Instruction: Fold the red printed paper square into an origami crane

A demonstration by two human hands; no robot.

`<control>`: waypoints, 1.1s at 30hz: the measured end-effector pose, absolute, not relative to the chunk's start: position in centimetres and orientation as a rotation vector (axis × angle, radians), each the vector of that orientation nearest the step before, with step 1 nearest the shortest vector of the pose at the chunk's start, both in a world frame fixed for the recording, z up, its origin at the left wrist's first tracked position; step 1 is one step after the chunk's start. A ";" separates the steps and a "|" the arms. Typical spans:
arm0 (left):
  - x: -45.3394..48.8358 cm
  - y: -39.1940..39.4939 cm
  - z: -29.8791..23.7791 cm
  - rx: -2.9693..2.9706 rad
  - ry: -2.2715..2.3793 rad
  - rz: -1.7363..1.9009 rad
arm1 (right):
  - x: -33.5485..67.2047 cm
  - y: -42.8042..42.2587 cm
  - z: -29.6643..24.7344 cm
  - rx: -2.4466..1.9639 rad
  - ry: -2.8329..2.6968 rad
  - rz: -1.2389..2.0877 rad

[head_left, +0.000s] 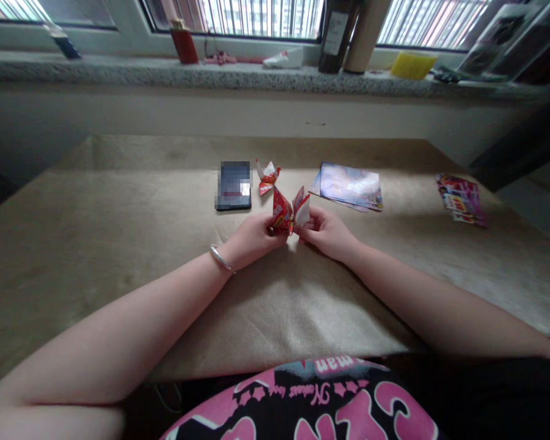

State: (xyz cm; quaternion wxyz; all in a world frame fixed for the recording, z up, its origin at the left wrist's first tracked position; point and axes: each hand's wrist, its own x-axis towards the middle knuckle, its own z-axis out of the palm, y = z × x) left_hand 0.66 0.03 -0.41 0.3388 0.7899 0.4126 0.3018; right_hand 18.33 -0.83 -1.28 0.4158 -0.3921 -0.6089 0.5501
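Observation:
A red folded-paper crane (pixel 283 212) with white inner faces is held up between my two hands, just above the table. My left hand (pixel 256 237), with a silver bangle at its wrist, closes on the crane's left side. On the other side, my right hand (pixel 326 232) pinches the crane near its white-faced wing. Some fingertips are hidden behind the paper. Just beyond the hands lies a second, smaller red and white folded-paper piece (pixel 268 178).
A phone (pixel 233 186) with a blurred screen lies left of the smaller piece. Shiny printed sheets (pixel 351 185) are stacked to the right, and colourful packets (pixel 462 200) lie farther right. On the windowsill (pixel 238 74) stand a red container (pixel 183 43), bottles and a yellow block (pixel 413 65).

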 end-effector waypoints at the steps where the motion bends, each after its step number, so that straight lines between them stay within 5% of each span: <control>1: 0.7 0.0 -0.4 2.079 1.054 0.780 | 18.3 -0.9 -1.2 -0.986 -1.540 1.376; 33: 0.7 0.4 -0.4 1.881 0.764 0.832 | 18.7 -0.7 -1.3 -0.938 -1.448 1.405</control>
